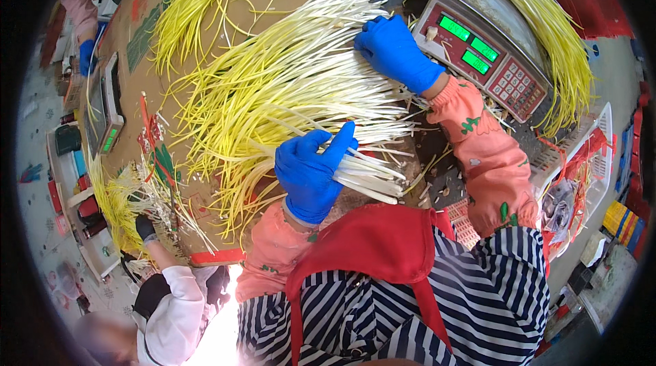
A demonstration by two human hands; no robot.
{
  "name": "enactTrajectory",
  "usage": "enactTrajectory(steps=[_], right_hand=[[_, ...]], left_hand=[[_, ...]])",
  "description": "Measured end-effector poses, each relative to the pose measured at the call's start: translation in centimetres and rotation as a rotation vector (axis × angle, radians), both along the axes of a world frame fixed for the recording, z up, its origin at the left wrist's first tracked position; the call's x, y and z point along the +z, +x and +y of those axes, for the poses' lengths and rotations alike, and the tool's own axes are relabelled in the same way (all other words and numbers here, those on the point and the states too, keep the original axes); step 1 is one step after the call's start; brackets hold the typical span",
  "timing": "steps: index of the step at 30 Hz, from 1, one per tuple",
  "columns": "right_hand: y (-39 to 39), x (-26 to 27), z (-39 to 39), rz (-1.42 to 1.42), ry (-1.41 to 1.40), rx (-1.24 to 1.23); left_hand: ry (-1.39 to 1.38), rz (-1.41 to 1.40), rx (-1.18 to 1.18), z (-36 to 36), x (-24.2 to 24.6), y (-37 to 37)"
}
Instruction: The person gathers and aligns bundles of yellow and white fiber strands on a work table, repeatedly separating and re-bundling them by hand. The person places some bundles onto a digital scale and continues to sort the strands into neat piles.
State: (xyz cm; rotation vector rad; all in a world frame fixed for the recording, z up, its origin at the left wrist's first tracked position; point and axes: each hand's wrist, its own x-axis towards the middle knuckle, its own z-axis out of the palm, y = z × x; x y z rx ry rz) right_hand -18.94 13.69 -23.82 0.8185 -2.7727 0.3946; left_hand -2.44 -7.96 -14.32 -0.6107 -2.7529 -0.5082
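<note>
My left hand (pixel 312 171), in a blue glove, is closed around a small bunch of yellow-and-white garlic chives (pixel 369 179), their white ends sticking out to the right. A wide loose heap of the same chives (pixel 287 79) spreads over the table beyond it. At the heap's upper right edge lies my right hand (pixel 394 51), also blue-gloved, with its fingers curled on the white ends; whether it grips any is hidden. Beside it stands a digital scale (pixel 479 58) with lit green displays, and more chives (pixel 543 33) lie across its metal pan.
More chives (pixel 197 18) lie at the upper left, near red ties. A white plastic basket (pixel 605 146) stands at the right. A second scale (pixel 110 105) is at the left edge, where a co-worker's dark-gloved hand (pixel 145 226) touches other chives; another blue-gloved hand (pixel 87 57) is farther up.
</note>
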Motion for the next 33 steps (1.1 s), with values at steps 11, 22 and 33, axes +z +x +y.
enactTrajectory(steps=[11,22,33], right_hand=[[0.7,1.4,0.9,-0.371,-0.104,0.099],[3.4,4.8,1.6,-0.574,-0.746,0.037],[7.5,6.6,1.0,-1.264,-1.185,0.066]], left_hand=[[0.059,0.042,-0.088,0.0,-0.1,-1.1],[0.027,-0.14,-0.049,0.1,-0.2,-1.2],[-0.052,-0.009,-0.118,1.4,-3.0,-2.7]])
